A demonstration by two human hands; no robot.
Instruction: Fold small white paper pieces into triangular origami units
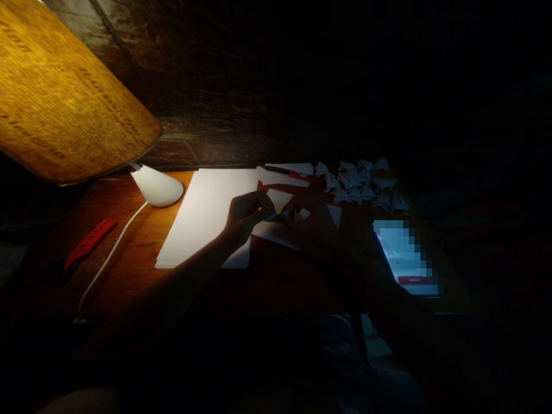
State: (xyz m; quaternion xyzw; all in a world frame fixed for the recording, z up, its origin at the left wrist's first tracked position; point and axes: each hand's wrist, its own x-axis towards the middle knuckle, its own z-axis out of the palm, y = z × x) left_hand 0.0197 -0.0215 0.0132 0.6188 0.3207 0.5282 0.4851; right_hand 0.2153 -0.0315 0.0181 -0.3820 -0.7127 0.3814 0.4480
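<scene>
Head view: we note the left hand [246, 214] and right hand [309, 217] nearly meeting, fingers of both pinched narrow on a small paper piece [276, 217] above a loose sheet [278, 234]. The left forearm covers part of the white stack [202, 213]. Behind, a red-handled tool [302, 176] lies across papers; folded paper shapes [351, 181] cluster right of it. A lit phone [399, 259] rests near the right forearm. Lamp [77, 92], white cord [112, 250] and red object [90, 242] occupy the surface's [138, 230] left side.
</scene>
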